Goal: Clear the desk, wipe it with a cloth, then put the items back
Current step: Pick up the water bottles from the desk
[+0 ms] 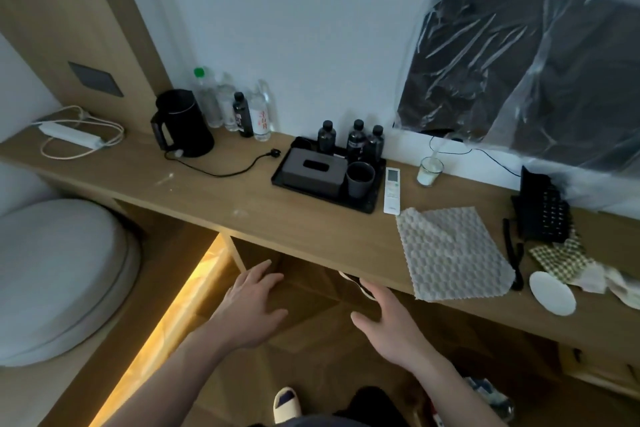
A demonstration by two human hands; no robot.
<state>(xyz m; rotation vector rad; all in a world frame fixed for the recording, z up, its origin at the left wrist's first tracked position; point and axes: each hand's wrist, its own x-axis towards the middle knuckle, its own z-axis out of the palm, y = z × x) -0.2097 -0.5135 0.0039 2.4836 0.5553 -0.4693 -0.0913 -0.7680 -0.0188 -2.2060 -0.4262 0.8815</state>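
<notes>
Both our hands hover empty below the desk's front edge, fingers spread and relaxed: left hand [254, 308] and right hand [391, 322], set apart from each other. The desk [214, 191] is not yet cleared, and the cloth [450, 253] lies ahead and to the right, nearer the right hand, one corner hanging over the front edge. It is pale, flat and bumpy-textured, one corner folded back. Just beside it lies a white remote [392, 191], then a black tray [294, 185] with tissue box, cup and bottles; a black kettle [183, 125] stands farther left.
</notes>
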